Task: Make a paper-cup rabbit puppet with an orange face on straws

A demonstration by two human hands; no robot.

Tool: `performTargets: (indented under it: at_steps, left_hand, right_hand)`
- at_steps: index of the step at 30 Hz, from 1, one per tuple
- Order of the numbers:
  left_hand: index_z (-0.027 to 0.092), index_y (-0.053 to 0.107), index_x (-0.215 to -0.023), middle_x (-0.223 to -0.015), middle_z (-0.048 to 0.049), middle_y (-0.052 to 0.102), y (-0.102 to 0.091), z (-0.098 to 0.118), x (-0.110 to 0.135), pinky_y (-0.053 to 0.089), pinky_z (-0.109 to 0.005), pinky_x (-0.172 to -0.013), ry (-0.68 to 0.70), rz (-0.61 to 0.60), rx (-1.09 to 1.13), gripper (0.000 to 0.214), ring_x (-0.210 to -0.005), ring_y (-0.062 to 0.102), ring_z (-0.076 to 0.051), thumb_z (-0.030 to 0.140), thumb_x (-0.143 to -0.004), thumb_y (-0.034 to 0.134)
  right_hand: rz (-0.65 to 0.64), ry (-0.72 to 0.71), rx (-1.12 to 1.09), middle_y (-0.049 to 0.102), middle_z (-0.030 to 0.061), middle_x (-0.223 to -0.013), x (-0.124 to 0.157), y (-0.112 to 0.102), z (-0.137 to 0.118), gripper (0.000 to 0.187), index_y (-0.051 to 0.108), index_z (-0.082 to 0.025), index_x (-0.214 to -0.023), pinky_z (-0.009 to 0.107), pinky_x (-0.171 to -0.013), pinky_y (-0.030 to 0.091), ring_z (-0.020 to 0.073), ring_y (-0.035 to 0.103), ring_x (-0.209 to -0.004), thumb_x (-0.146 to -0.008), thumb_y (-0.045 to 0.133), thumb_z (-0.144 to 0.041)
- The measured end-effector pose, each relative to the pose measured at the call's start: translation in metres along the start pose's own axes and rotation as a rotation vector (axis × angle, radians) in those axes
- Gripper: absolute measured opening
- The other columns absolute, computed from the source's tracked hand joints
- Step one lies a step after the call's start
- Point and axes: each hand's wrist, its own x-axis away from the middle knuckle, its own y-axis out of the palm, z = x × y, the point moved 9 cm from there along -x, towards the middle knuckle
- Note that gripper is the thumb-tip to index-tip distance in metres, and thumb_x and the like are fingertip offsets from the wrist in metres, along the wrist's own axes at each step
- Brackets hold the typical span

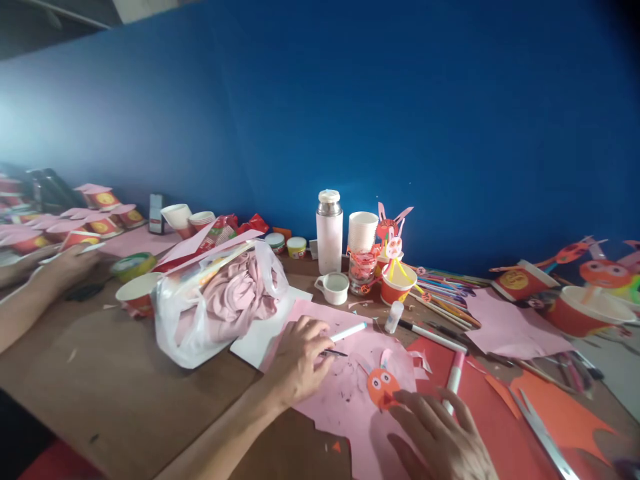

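My left hand rests over a marked pink paper sheet, its fingers closed on a thin dark pen whose tip pokes out. Just beyond those fingers lies a white marker with a blue end. On the pink sheet is a round orange paper face with white eyes, a small red piece and ear-like strips. My right hand has its fingers apart, a fingertip at the face's lower right edge. A white-and-pink marker lies beside that hand, partly hidden by its fingers.
Scissors lie on orange and red paper at right. A plastic bag, a flask, a white cup, a glue bottle and decorated paper cups stand around. At left, another person's hands work near more cups.
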Motion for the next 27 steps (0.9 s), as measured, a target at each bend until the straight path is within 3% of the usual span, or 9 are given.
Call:
performTargets:
  at_steps: [4,10,16,21,27]
  left_hand:
    - [0.021,0.063,-0.081,-0.097,-0.0033,0.060,0.015,0.006,0.003,0.040,-0.039,-0.077,0.016,-0.093,-0.055,0.015,-0.091,0.048,-0.022,0.014,-0.068,0.061]
    - [0.019,0.061,-0.073,-0.088,-0.0030,0.062,0.009,0.005,0.001,0.040,-0.036,-0.072,0.011,-0.039,-0.022,0.010,-0.086,0.049,-0.020,0.011,-0.073,0.055]
    - [0.017,0.058,-0.074,-0.077,-0.0042,0.063,-0.004,-0.001,0.000,0.042,-0.034,-0.069,-0.016,0.028,0.013,0.009,-0.078,0.051,-0.019,0.010,-0.075,0.053]
    - [0.018,0.057,-0.067,-0.076,-0.0015,0.062,0.000,0.017,0.003,0.040,-0.035,-0.069,0.093,-0.042,0.046,0.010,-0.079,0.051,-0.020,0.009,-0.067,0.057]
    - [0.019,0.056,-0.071,-0.076,-0.0034,0.059,0.003,0.024,0.007,0.040,-0.036,-0.067,0.128,-0.052,0.071,0.008,-0.076,0.050,-0.021,0.011,-0.068,0.054]
  right_hand:
    - [-0.023,-0.027,0.028,0.071,-0.0019,-0.088,0.001,0.003,0.002,0.021,0.063,-0.028,-0.085,0.038,-0.083,0.033,0.0183,0.061,-0.077,-0.086,0.042,-0.027]
    - [-0.132,-0.320,0.208,0.070,-0.0014,-0.092,0.007,0.011,-0.012,0.019,0.062,-0.026,-0.094,0.037,-0.078,0.035,0.0184,0.062,-0.076,-0.078,0.053,-0.026]
    - [-0.113,-0.307,0.299,0.069,0.0035,-0.097,0.009,0.014,-0.014,0.026,0.060,-0.023,-0.100,0.039,-0.077,0.037,0.0213,0.062,-0.082,-0.079,0.053,-0.036]
    - [-0.095,-0.235,0.278,0.069,0.0014,-0.099,0.006,0.017,-0.009,0.035,0.059,-0.023,-0.104,0.037,-0.079,0.036,0.0201,0.063,-0.083,-0.077,0.056,-0.045]
    - [-0.053,-0.113,0.070,0.069,-0.0003,-0.086,-0.005,-0.002,-0.003,0.018,0.059,-0.024,-0.094,0.034,-0.080,0.036,0.0157,0.062,-0.075,-0.084,0.048,-0.034]
